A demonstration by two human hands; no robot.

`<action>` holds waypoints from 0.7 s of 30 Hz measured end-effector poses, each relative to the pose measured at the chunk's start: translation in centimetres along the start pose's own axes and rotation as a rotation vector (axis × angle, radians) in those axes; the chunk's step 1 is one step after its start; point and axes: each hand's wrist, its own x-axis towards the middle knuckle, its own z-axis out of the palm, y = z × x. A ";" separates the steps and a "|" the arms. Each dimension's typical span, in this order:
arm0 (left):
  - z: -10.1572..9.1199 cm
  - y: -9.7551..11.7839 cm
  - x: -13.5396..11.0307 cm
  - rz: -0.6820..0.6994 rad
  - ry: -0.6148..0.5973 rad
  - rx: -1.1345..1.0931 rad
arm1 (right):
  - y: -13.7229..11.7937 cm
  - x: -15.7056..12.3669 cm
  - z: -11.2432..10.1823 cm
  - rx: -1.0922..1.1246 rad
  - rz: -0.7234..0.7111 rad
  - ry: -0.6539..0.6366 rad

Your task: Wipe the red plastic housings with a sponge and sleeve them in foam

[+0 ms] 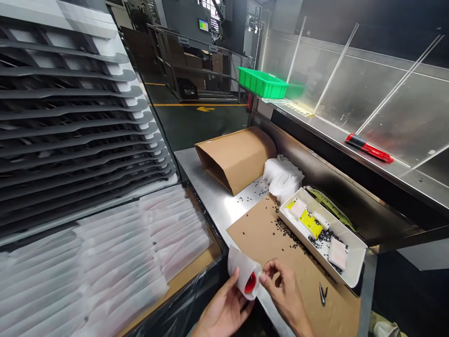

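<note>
My left hand is closed around a red round object rolled in a thin white wrapping sheet. Only the red end shows inside the roll, so its kind is hidden. At the roll's right edge, my right hand pinches the white sheet between thumb and forefinger. Both hands are over the near edge of the bench, beside brown cardboard. Small nail clippers lie on that cardboard to the right of my right hand.
A white tray holds yellow packets, pale pads and small black pieces; more pieces lie scattered beside it. Behind are white sheets and a cardboard box. At left, a box holds wrapped items. A green bin and red marker-like object rest on the ledge.
</note>
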 end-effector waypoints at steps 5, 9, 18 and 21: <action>-0.4 -0.2 0.1 0.044 0.046 -0.018 | 0.6 -0.4 0.7 0.044 0.044 0.044; -1.4 0.9 1.5 0.145 0.116 -0.091 | 2.8 -1.0 -0.7 0.108 0.108 0.253; -7.3 9.9 10.1 0.331 0.447 -0.316 | 7.0 -3.0 2.3 0.129 0.191 0.349; -8.1 11.5 11.7 0.284 0.334 -0.287 | 7.1 -3.2 3.7 0.114 0.215 0.330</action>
